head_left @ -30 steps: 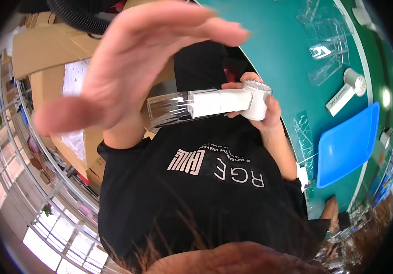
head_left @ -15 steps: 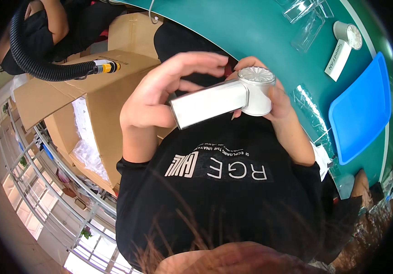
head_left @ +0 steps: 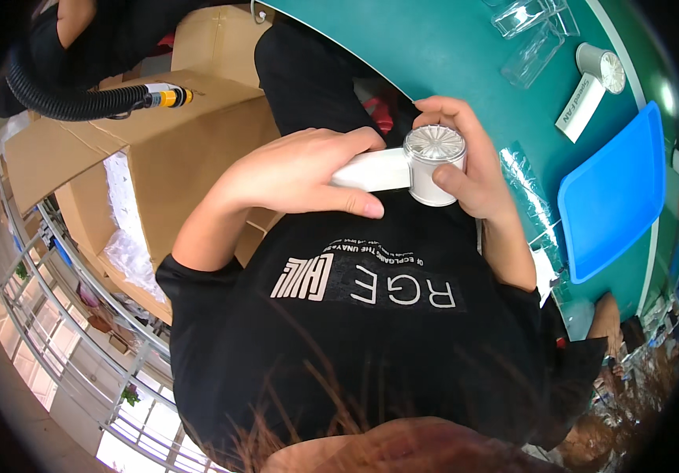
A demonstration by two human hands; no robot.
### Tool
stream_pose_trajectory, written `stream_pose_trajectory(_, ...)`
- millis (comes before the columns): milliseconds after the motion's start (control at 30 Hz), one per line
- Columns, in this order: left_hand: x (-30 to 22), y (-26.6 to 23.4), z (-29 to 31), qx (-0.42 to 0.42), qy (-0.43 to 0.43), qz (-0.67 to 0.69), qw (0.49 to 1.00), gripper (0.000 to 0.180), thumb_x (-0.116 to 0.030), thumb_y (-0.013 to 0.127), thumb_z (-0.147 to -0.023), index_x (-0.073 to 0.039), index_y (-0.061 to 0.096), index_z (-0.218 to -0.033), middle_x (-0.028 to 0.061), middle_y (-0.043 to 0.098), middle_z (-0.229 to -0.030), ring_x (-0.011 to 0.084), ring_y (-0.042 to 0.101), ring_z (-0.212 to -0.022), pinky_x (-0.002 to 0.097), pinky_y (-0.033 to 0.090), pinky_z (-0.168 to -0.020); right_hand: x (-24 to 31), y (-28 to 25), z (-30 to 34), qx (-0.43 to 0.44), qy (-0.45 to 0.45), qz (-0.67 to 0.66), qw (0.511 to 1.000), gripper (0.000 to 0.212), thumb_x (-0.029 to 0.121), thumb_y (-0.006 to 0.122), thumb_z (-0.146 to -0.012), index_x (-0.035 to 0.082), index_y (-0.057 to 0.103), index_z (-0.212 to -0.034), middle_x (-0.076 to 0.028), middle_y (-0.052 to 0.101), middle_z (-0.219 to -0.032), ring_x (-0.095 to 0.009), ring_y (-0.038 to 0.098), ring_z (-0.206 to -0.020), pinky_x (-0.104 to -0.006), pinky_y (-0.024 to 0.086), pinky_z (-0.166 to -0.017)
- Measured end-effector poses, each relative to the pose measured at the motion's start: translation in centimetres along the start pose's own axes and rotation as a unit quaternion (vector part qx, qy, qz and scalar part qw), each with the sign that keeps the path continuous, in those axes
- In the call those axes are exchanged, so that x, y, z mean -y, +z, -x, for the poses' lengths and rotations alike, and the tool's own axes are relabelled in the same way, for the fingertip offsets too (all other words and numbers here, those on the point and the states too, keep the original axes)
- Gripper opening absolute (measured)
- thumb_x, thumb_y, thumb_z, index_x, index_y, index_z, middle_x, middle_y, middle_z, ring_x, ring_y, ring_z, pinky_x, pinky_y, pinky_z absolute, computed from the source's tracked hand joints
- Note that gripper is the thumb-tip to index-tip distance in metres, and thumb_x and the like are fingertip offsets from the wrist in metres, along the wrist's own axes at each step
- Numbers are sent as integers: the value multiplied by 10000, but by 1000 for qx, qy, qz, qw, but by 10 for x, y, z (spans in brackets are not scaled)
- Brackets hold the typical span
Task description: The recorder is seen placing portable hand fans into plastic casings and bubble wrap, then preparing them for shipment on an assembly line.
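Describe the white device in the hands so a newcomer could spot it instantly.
Find the black shirt filling the lower middle, then look to its upper edge. There the left hand holds the white device by its handle, while the right hand grips its round head. Only this one is held: its look-alike lies on the green table, near the blue tray.

White fan (head_left: 434, 148) spans gap between our left hand (head_left: 308, 167) and right hand (head_left: 479, 169). We have free lane over bare green tabletop (head_left: 430, 51), beyond right hand; transparent cases (head_left: 535, 57), second fan (head_left: 596, 69), blue tray (head_left: 615, 193) hem it in at right. Cardboard box (head_left: 205, 138), black hose (head_left: 79, 104) obstruct left side.
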State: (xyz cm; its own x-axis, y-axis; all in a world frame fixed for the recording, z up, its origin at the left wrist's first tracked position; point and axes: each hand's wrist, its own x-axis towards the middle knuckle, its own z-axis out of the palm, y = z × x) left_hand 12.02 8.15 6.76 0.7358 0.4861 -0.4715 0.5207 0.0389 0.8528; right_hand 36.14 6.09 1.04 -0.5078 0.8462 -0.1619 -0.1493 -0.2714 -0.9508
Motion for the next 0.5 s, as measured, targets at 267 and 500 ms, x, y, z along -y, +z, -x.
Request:
stream_pose_trajectory(267, -5, -3, -3, 105, -84, 51, 990, 490, -429, 600, -877, -2, 496, -1095, 146, 612, -737, 275, 615, -621, 364, 461, -568, 5, -2, 1, 31, 30, 119, 992, 757, 575, 529, -819, -16, 436, -1283, -131, 590, -1021, -192, 577, -957, -285, 428, -835)
stream_pose_trajectory(500, -6, 0, -6, 174, -130, 86, 972, 479, -438, 542, -907, 27, 490, -1006, 134, 593, -684, 252, 603, -562, 359, 466, -546, -6, 12, 8, 37, 33, 117, 992, 615, 465, 415, -906, -22, 429, -1281, -126, 584, -971, -171, 568, -871, -275, 422, -769)
